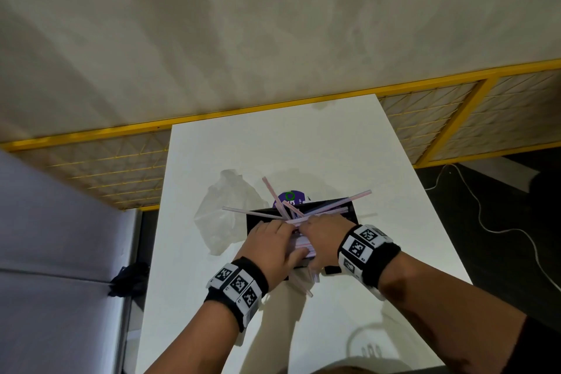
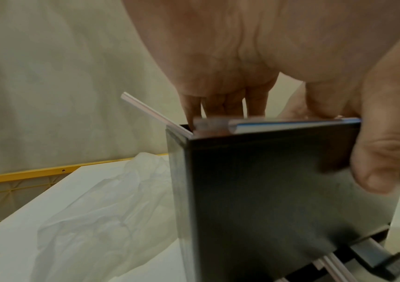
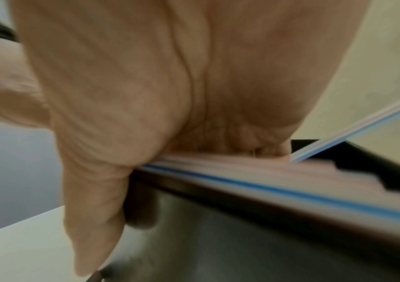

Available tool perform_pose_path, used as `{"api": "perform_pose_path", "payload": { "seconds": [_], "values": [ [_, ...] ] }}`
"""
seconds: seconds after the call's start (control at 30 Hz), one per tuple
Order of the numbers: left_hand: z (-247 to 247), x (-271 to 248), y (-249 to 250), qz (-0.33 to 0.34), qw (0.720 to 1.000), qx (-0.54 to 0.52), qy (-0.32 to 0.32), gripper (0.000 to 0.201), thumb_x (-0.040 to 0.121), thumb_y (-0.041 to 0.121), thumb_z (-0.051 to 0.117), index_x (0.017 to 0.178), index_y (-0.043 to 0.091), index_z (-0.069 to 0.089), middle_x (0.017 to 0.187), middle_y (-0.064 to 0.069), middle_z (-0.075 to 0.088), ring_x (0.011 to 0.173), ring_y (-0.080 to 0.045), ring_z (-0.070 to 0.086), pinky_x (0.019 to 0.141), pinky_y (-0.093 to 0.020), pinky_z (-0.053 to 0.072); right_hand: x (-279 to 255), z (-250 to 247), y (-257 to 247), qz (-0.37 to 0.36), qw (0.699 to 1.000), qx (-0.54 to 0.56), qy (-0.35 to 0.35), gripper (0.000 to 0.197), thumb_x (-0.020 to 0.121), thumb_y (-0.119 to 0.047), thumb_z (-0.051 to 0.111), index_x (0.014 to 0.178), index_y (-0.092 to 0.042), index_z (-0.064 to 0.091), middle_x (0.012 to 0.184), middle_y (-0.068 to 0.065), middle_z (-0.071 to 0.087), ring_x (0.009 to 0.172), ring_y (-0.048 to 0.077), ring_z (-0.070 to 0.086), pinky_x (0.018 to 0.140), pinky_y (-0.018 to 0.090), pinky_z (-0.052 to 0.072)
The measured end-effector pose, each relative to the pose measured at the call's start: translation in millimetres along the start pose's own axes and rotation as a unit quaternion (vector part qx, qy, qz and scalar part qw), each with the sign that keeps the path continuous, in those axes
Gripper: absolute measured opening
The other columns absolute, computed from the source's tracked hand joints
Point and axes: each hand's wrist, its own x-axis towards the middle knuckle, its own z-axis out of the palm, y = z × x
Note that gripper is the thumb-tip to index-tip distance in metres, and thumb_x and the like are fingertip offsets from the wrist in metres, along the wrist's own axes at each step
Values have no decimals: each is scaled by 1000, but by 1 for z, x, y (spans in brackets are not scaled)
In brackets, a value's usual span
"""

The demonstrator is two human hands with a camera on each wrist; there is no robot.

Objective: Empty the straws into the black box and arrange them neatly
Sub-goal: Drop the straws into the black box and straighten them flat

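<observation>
Plastic bag (image 1: 226, 215): thin, translucent, crumpled; lies flat on the white counter (image 1: 379, 191), just left of the box.

Left hand (image 1: 271, 247): fingers extended over the box's open top, resting on the straws; thumb down the smooth outer wall. Grip spread, pressing rather than pinching.

Black box (image 2: 278, 190): rectangular, glossy, hard-sided, upright on the counter between both hands.

Straws (image 1: 299, 244): thin striped plastic tubes, pink and blue on white. Most lie bundled across the box's top under the hands; several fan out past the rim, a few poke out below near the person.

Right hand (image 1: 323, 231): palm laid on the straw bundle, thumb down the box's side; fingers hidden, apparently flat.

Purple round object (image 1: 290, 198): behind the box, partly hidden.
</observation>
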Motion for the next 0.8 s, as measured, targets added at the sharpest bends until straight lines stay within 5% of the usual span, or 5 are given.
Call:
{"api": "perform_pose_path", "payload": {
  "seconds": [0.37,0.63,0.8],
  "values": [
    [11,4,-4,-34,999,-29,-20,43,104,50,42,132,23,59,128,-2,63,119,-23,54,103,-33,39,-11,9,6,-5,997,-20,70,68,82,-56,69,138,-23,47,128,5,55,117,27,55,99,42,46],
    [9,6,-4,-44,999,-11,23,45,98,52,54,130,22,65,126,-1,63,117,-24,56,103,-32,41,-27,23,0,-9,988,-25,152,42,89,-44,66,125,-25,54,121,1,49,113,25,48,94,42,43],
    [3,-6,-5,-9,993,-84,78,36,93,44,67,121,21,70,117,0,68,109,-23,58,100,-32,42,-20,32,0,-20,990,-26,140,48,96,-42,58,141,-27,46,133,0,56,121,27,51,102,45,39]
  ]
}}
